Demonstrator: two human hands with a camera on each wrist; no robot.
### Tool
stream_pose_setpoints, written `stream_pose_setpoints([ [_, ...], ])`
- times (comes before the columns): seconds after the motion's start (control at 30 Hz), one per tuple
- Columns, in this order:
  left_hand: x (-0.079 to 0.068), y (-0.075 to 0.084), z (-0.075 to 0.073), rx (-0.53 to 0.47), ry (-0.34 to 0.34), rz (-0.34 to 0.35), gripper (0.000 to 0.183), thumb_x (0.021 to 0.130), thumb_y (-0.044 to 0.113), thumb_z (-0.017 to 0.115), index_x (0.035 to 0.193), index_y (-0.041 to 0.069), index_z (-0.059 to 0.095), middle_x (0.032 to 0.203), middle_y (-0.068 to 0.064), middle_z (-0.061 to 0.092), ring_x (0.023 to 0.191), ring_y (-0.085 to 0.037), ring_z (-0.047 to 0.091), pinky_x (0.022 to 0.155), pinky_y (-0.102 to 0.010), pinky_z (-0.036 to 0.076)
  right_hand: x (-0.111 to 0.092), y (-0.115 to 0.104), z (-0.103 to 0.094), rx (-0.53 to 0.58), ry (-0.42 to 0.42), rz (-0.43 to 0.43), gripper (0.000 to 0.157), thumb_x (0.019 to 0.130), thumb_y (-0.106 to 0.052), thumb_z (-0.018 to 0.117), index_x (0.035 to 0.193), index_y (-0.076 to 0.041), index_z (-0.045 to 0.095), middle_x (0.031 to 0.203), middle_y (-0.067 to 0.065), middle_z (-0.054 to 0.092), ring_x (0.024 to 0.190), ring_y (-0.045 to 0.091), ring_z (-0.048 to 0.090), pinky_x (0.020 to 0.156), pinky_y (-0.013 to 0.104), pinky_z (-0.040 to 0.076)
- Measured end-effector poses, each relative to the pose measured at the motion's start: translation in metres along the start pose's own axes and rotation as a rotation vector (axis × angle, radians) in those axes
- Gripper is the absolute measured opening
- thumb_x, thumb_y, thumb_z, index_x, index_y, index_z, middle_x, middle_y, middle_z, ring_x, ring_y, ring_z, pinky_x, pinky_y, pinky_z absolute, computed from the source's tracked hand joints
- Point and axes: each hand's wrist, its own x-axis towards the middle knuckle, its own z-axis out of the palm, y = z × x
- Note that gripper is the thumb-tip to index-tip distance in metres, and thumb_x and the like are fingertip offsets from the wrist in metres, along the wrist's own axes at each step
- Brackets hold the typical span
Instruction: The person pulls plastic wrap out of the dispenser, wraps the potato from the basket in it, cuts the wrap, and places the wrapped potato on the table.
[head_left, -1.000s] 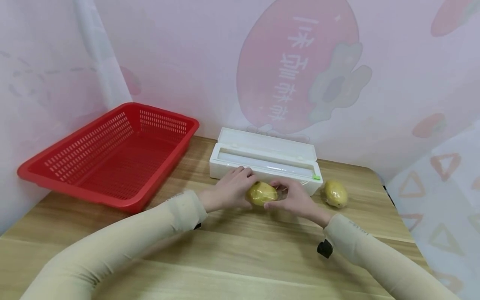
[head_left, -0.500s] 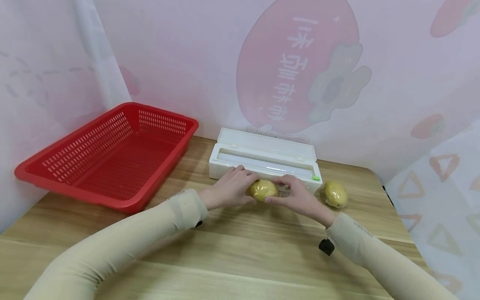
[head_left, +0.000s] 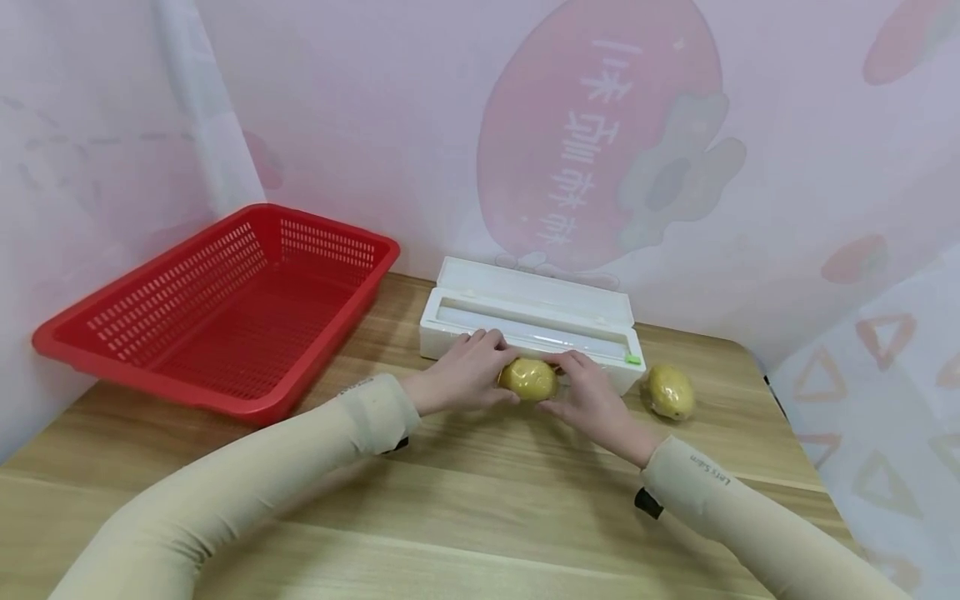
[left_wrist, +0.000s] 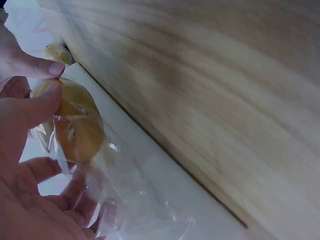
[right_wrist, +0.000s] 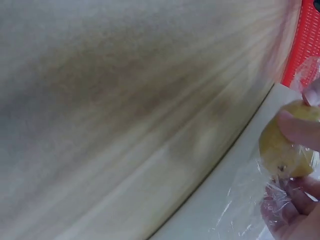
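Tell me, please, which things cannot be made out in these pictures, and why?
Held yellow item, head view: ends partly covered by left hand and right hand.
White box, head view: part of its front hidden behind both hands.
Red basket, right wrist view: cut off by the right edge.
Lettering on the left sleeve, head view: too small to read.

The left arm [head_left: 247, 483], sleeved and bent at the elbow, and the straighter, sleeved right arm [head_left: 757, 521] reach forward and inward. The left hand [head_left: 467, 375] and right hand [head_left: 596, 404] face each other closely, fingers [head_left: 487, 340] curved, thumbs [left_wrist: 37, 107] on the near side.
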Motion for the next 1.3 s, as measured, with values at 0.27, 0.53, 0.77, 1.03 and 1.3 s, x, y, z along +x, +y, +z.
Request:
stream_pose_setpoints([
  [0.27, 0.003, -0.001, 0.002, -0.033, 0.054, -0.045, 0.058, 0.083, 0.046, 0.078, 0.12, 0.003, 0.064, 0.106, -0.007, 0.065, 0.092, -0.02, 0.058, 0.078, -0.034, 0.048, -0.005, 0.0, 0.003, 0.037, 0.099, 0.004, 0.06, 0.068, -0.01, 0.09, 0.121, 0.004, 0.065, 0.112, 0.016, 0.067, 0.098, 0.027, 0.065, 0.085, 0.041, 0.053],
  [0.53, 0.002, -0.002, 0.002, -0.143, 0.11, -0.035, 0.046, 0.078, 0.035, 0.085, 0.109, 0.004, 0.069, 0.096, -0.003, 0.068, 0.083, -0.014, 0.06, 0.072, -0.028, 0.05, -0.011, 0.003, 0.007, 0.013, 0.127, 0.047, 0.047, 0.071, -0.013, 0.089, 0.111, 0.005, 0.071, 0.105, 0.017, 0.069, 0.095, 0.031, 0.065, 0.082, 0.042, 0.052],
  [0.77, 0.0, -0.004, 0.006, -0.221, 0.121, -0.083, 0.049, 0.073, 0.025, 0.089, 0.109, 0.001, 0.065, 0.098, -0.008, 0.068, 0.085, -0.017, 0.062, 0.074, -0.031, 0.052, -0.012, 0.003, 0.005, 0.041, 0.066, 0.079, 0.047, 0.075, -0.016, 0.086, 0.11, 0.01, 0.069, 0.104, 0.019, 0.069, 0.09, 0.03, 0.067, 0.074, 0.039, 0.056],
  [1.03, 0.0, -0.001, 0.006, -0.243, 0.144, -0.123, 0.043, 0.073, 0.028, 0.089, 0.097, 0.003, 0.064, 0.085, -0.003, 0.067, 0.073, -0.013, 0.059, 0.065, -0.027, 0.05, -0.007, 0.007, 0.002, 0.217, -0.021, 0.172, 0.046, 0.077, -0.01, 0.084, 0.116, 0.007, 0.067, 0.103, 0.016, 0.071, 0.082, 0.019, 0.069, 0.071, 0.025, 0.056],
  [1.3, 0.002, -0.003, 0.005, -0.288, 0.123, -0.132, 0.042, 0.072, 0.028, 0.089, 0.095, 0.002, 0.066, 0.083, -0.002, 0.066, 0.07, -0.013, 0.057, 0.064, -0.027, 0.049, -0.006, 0.01, 0.0, 0.262, -0.066, 0.191, 0.045, 0.08, -0.014, 0.082, 0.118, 0.005, 0.067, 0.1, 0.012, 0.072, 0.08, 0.015, 0.068, 0.069, 0.024, 0.055],
])
